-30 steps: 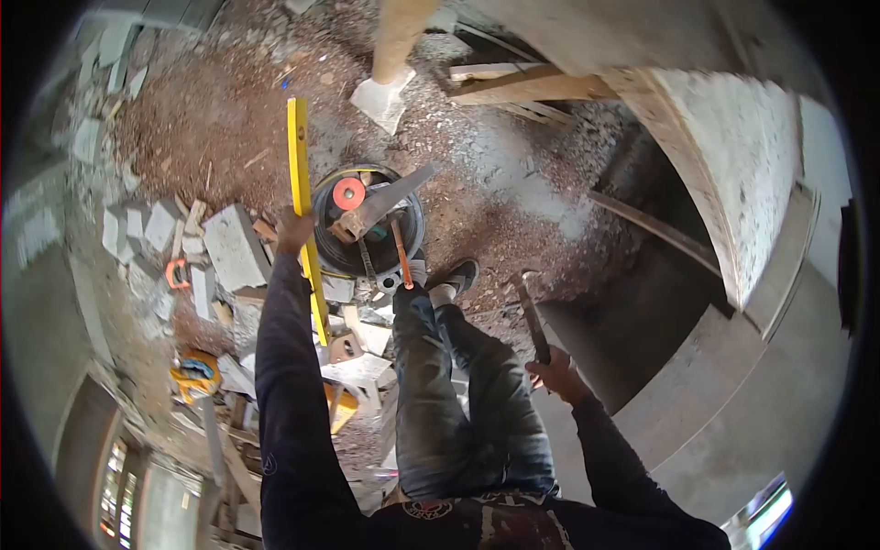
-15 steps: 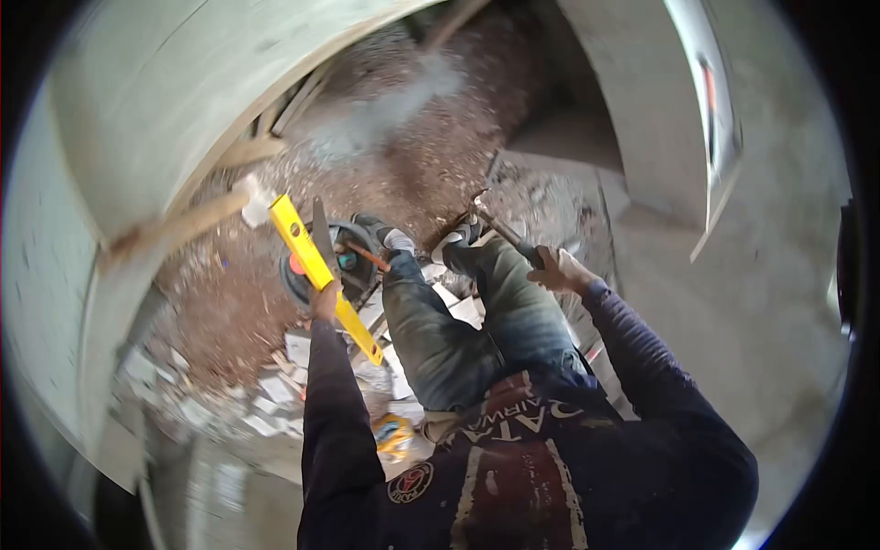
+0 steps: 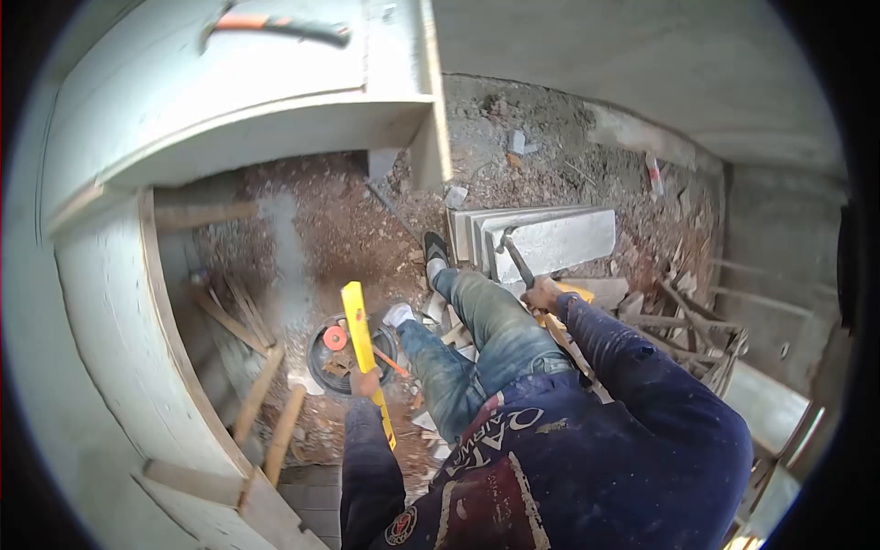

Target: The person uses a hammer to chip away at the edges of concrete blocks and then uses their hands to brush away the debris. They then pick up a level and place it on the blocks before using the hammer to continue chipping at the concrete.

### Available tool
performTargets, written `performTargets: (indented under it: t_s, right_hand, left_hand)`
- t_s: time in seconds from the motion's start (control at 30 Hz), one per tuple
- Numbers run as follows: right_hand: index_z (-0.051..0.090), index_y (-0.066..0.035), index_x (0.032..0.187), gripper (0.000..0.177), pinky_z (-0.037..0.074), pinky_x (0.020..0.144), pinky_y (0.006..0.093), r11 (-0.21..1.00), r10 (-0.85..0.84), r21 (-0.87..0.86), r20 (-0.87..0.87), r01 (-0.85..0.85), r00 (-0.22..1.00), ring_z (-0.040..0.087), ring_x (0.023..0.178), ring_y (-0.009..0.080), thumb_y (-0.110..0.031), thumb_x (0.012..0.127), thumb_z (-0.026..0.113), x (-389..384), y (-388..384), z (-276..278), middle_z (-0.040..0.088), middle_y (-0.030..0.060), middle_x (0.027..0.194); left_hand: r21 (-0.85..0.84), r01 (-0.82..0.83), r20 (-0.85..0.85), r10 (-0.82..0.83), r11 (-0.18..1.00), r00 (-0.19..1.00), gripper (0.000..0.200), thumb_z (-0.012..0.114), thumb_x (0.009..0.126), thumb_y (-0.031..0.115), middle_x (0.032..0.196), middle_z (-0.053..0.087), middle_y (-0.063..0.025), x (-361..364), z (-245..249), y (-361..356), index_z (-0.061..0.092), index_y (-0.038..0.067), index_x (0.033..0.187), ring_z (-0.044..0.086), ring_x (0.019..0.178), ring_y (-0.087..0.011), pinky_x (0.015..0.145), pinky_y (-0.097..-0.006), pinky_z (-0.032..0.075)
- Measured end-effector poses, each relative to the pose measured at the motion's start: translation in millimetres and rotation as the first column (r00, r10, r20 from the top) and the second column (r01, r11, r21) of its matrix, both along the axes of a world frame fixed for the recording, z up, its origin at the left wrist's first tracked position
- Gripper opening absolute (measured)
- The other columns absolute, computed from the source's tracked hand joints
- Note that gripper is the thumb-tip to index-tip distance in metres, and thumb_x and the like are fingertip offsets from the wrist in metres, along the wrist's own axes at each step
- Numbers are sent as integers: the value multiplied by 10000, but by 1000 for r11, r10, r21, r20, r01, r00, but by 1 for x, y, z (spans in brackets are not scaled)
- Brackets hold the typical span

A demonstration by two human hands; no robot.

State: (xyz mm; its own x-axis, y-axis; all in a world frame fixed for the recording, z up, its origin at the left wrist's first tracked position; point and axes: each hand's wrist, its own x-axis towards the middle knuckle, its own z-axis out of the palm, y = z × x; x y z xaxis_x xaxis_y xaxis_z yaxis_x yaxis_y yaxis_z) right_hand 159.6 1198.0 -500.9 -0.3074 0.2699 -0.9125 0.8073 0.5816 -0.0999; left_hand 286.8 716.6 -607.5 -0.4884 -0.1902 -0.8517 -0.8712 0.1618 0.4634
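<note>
My left hand [image 3: 365, 381] is closed around a yellow spirit level [image 3: 358, 321], which it holds lengthwise at my left side. Beneath the level, a dark bucket [image 3: 321, 371] stands on the ground with a round red item [image 3: 335, 337] and other small things in it. To the right, my right hand [image 3: 543, 295] grips a hammer [image 3: 521, 264] by the lower handle, its head pointing away from me. The hammer head overlaps a stack of pale slabs [image 3: 573, 240] in this view. Something yellow [image 3: 577, 291] shows just beyond my right wrist.
A second hammer with an orange handle [image 3: 284, 26] lies on a pale raised panel [image 3: 183, 110] at upper left. Wooden posts [image 3: 259, 394] lean below that structure. Rubble and offcuts cover the ground around my feet, and scrap wood [image 3: 687, 316] is piled at right.
My view has swung to the right, bringing the slab stack, scrap wood and second hammer into sight. Both hands keep their tools, and my feet have shifted.
</note>
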Motion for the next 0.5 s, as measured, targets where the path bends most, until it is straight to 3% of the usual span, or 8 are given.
performTargets:
  t_s: [0.07, 0.1, 0.17, 0.23, 0.3, 0.37, 0.43, 0.5]
  right_hand:
    - [692, 59, 731, 257, 502, 456, 343, 990, -138, -1, 13, 138, 990, 636, 479, 182, -184, 809, 726, 28, 23, -15, 667, 101, 599]
    - [679, 61, 713, 251, 492, 437, 332, 990, -142, 20, 58, 141, 988, 622, 459, 177, -164, 819, 717, 30, 28, -11, 663, 98, 598]
    - [665, 49, 677, 248, 482, 426, 328, 972, -232, -10, 57, 233, 971, 605, 441, 171, -147, 822, 711, 33, 32, 0, 651, 91, 586]
    - [653, 28, 720, 203, 458, 406, 320, 947, -304, -92, 58, 308, 951, 605, 455, 163, -129, 840, 702, 48, 40, -1, 647, 86, 604]
    - [642, 7, 764, 160, 435, 386, 312, 905, -390, -161, 60, 395, 919, 604, 469, 155, -112, 858, 693, 62, 41, 6, 643, 81, 623]
    - [665, 10, 789, 162, 465, 426, 322, 948, -270, -169, 26, 270, 963, 606, 479, 158, -132, 864, 685, 71, 41, 24, 644, 80, 616]
    - [666, 28, 790, 234, 491, 469, 338, 932, -334, -167, -57, 321, 941, 608, 488, 162, -196, 847, 703, 122, 38, 1, 634, 78, 591]
    - [652, 54, 784, 321, 511, 487, 366, 914, -392, -166, -128, 370, 911, 650, 521, 210, -262, 809, 706, 131, 32, 21, 651, 121, 607]
  left_hand:
    - [-91, 331, -56, -337, 939, 940, 249, 688, 754, 122, 835, 709, -134, -19, -2, 15, 674, -6, 967, 697, 798, -293, 723, -419, 524]
    - [-118, 429, -31, -435, 896, 900, 269, 685, 762, 164, 855, 709, -194, -48, 23, 36, 695, 24, 991, 699, 858, -365, 748, -449, 524]
    - [-167, 628, -51, -643, 760, 764, 244, 655, 773, 171, 873, 705, -220, -66, -3, 56, 707, 48, 977, 692, 886, -389, 750, -458, 528]
    - [-177, 762, -27, -777, 623, 629, 221, 627, 772, 155, 893, 703, -238, -111, 6, 93, 709, 44, 945, 685, 897, -400, 756, -468, 531]
    - [-122, 876, 74, -876, 466, 476, 223, 635, 756, 158, 894, 709, -234, -165, 22, 130, 715, 42, 929, 690, 889, -391, 751, -474, 535]
    - [-79, 890, 61, -889, 450, 455, 272, 650, 746, 184, 923, 709, -245, -202, 35, 164, 721, 46, 969, 689, 911, -391, 786, -476, 532]
    - [-51, 907, -17, -908, 419, 419, 276, 651, 750, 190, 942, 701, -248, -210, 26, 182, 721, 42, 974, 679, 930, -397, 808, -475, 526]
    - [-43, 914, -86, -913, 404, 399, 280, 652, 755, 195, 961, 694, -251, -212, 39, 197, 720, 39, 978, 669, 949, -403, 830, -474, 519]
